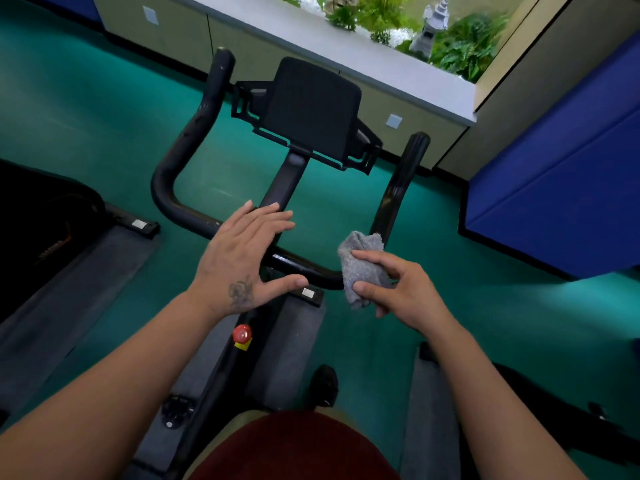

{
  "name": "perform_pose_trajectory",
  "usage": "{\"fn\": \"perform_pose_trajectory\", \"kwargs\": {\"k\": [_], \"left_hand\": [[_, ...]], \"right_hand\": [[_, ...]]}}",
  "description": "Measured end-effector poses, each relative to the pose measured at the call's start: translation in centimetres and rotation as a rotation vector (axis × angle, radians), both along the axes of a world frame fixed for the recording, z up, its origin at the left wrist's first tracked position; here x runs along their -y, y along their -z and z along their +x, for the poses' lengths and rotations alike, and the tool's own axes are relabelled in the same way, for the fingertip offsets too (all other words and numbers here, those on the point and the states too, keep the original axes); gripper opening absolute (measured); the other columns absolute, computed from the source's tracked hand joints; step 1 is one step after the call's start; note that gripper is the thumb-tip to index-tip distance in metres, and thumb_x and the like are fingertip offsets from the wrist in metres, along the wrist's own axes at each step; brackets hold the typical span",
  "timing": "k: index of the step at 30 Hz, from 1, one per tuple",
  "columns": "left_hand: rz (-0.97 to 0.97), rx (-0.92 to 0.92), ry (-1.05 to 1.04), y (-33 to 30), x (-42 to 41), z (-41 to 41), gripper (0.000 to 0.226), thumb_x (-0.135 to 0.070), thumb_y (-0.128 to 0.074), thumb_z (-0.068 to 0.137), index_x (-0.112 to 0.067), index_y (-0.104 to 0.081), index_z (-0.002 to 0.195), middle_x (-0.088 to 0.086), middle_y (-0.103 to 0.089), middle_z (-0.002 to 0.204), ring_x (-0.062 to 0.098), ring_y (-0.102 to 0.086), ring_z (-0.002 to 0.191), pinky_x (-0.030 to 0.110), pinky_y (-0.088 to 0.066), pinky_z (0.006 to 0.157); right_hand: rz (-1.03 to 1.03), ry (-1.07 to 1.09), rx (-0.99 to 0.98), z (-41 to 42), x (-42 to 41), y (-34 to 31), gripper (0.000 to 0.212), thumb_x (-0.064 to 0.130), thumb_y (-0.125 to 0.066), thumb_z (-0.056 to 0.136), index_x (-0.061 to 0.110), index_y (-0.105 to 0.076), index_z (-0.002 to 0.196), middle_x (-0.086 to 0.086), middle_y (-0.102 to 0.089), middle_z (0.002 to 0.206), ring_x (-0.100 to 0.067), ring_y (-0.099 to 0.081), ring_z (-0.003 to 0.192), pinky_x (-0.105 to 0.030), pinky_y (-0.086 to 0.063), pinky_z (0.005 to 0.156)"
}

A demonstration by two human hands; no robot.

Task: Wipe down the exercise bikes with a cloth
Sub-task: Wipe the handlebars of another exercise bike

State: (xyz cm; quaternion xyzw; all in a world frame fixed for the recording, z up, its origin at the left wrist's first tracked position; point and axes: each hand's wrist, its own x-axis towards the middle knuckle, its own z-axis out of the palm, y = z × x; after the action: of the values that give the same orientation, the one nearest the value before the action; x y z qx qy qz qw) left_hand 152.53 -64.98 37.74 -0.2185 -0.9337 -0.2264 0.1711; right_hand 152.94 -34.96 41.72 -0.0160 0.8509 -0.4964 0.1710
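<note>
You face one exercise bike with two black handlebar arms. Your right hand pinches one grey cloth against the crossbar's right bend. Your left hand hovers flat, fingers released. Green floor lies open around the bars.

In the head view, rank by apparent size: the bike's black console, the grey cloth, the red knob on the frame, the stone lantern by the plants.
1. black console
2. grey cloth, partly hidden by the right hand
3. stone lantern, though it is far off, so its true size is unsure
4. red knob
</note>
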Motion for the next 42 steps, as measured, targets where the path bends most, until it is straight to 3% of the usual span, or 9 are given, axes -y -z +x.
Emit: {"fn": "perform_pose_trajectory", "kwargs": {"k": [4, 7, 10, 12, 18, 22, 28, 35, 42], "left_hand": [[-0.022, 0.014, 0.048, -0.1, 0.5, 0.2, 0.094, -0.081, -0.063, 0.089, -0.009, -0.056, 0.148, 0.003, -0.051, 0.162, 0.02, -0.038, 0.157, 0.053, -0.025, 0.131], [-0.026, 0.023, 0.061, -0.1, 0.8, 0.1, 0.099, -0.082, -0.063, 0.089, -0.008, -0.051, 0.153, 0.004, -0.047, 0.164, 0.021, -0.036, 0.159, 0.052, -0.024, 0.131], [0.01, 0.071, 0.078, -0.1, 1.3, 0.0, 0.102, -0.082, -0.062, 0.089, -0.009, -0.044, 0.158, 0.003, -0.042, 0.168, 0.018, -0.031, 0.16, 0.05, -0.022, 0.132], [0.02, 0.101, 0.103, -0.1, 1.9, 0.1, 0.104, -0.081, -0.063, 0.09, -0.009, -0.04, 0.161, 0.001, -0.038, 0.17, 0.017, -0.026, 0.162, 0.049, -0.02, 0.133], [0.017, 0.131, 0.136, 0.0, 2.8, 0.8, 0.11, -0.079, -0.064, 0.089, -0.007, -0.031, 0.165, 0.003, -0.028, 0.175, 0.018, -0.013, 0.166, 0.051, -0.016, 0.134], [0.063, 0.174, 0.132, -0.1, 2.8, 1.2, 0.114, -0.077, -0.068, 0.087, -0.007, -0.025, 0.167, 0.002, -0.022, 0.177, 0.017, -0.007, 0.166, 0.05, -0.013, 0.135], [0.085, 0.205, 0.137, -0.1, 3.1, 1.1, 0.119, -0.068, -0.078, 0.079, -0.009, -0.026, 0.167, -0.001, -0.022, 0.177, 0.013, -0.007, 0.166, 0.046, -0.011, 0.136], [0.131, 0.209, 0.13, 0.2, 2.9, 1.1, 0.118, -0.061, -0.086, 0.076, -0.007, -0.031, 0.166, 0.001, -0.029, 0.175, 0.015, -0.013, 0.166, 0.047, -0.012, 0.135], [0.164, 0.254, 0.131, -0.3, 2.9, 1.5, 0.12, -0.063, -0.085, 0.076, -0.011, -0.027, 0.167, -0.003, -0.026, 0.176, 0.011, -0.01, 0.165, 0.048, -0.013, 0.135]], "right_hand": [[0.192, 0.091, -0.01, 1.7, 2.0, -0.9, 0.048, 0.037, -0.09, 0.082, 0.056, -0.071, 0.122, 0.022, -0.073, 0.112, -0.02, -0.072, 0.051, -0.034, -0.062, 0.073], [0.479, 0.077, -0.114, 2.4, 3.7, -1.3, 0.052, 0.06, -0.082, 0.081, 0.059, -0.065, 0.13, 0.009, -0.079, 0.093, -0.016, -0.076, 0.066, -0.038, -0.061, 0.082], [0.69, 0.026, -0.185, 2.6, 5.6, -1.9, 0.058, 0.065, -0.073, 0.087, 0.052, -0.06, 0.141, 0.001, -0.079, 0.113, -0.028, -0.073, 0.107, -0.041, -0.058, 0.089], [0.827, -0.048, -0.208, 2.7, 6.7, -2.7, 0.056, 0.063, -0.068, 0.092, 0.046, -0.059, 0.144, 0.001, -0.074, 0.128, -0.031, -0.064, 0.121, -0.041, -0.054, 0.091], [1.006, -0.153, -0.274, 2.3, 9.3, -3.5, 0.043, 0.062, -0.062, 0.096, 0.029, -0.069, 0.122, -0.003, -0.075, 0.11, -0.032, -0.065, 0.11, -0.039, -0.051, 0.078], [1.015, -0.179, -0.334, 2.2, 10.8, -3.2, 0.037, 0.059, -0.063, 0.096, 0.023, -0.063, 0.102, -0.005, -0.074, 0.1, -0.034, -0.068, 0.101, -0.038, -0.041, 0.068], [0.995, -0.24, -0.433, 1.4, 13.9, -2.6, 0.04, 0.055, -0.062, 0.098, 0.02, -0.064, 0.116, -0.007, -0.074, 0.109, -0.032, -0.069, 0.105, -0.04, -0.052, 0.081], [0.841, -0.213, -0.515, 0.9, 14.9, -1.1, 0.036, 0.051, -0.069, 0.094, 0.016, -0.069, 0.104, -0.008, -0.073, 0.097, -0.032, -0.069, 0.096, -0.041, -0.049, 0.076], [0.55, -0.054, -0.491, 1.8, 13.5, -0.4, 0.047, 0.049, -0.076, 0.092, 0.024, -0.072, 0.131, -0.001, -0.077, 0.121, -0.025, -0.07, 0.112, -0.04, -0.056, 0.093]]}}
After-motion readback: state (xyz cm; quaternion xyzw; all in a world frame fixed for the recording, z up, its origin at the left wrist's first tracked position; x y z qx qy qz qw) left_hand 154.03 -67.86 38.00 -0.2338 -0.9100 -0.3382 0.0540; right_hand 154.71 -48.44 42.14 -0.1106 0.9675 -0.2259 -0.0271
